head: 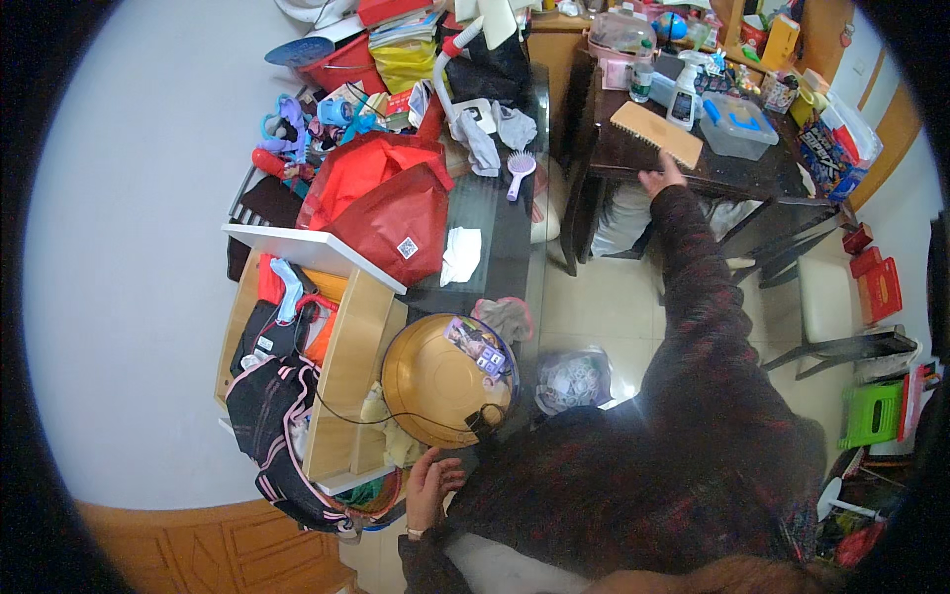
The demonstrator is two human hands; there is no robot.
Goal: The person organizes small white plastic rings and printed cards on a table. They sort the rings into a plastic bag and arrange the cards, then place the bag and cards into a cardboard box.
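Note:
My right hand [666,177] reaches out to the edge of a dark wooden table [623,152]. One finger meets the serrated, spiral-like edge of a tan notebook or board [657,134], and the thumb stands apart from it. A white spray bottle [683,96] and a clear plastic box with blue clips [738,130] are just beyond. Low in the picture, my left hand [430,486] is empty with loosely spread fingers. It hangs near a round gold-coloured tin [423,371], in which printed cards [475,345] lie at one side.
A red bag [393,223], a purple hairbrush [520,174], and socks [479,145] lie on a glass-topped surface. A wooden shelf box [356,364] is beside the tin, with a black cable across it. Chairs [827,297] stand at right; a filled plastic bag [573,379] sits on the floor.

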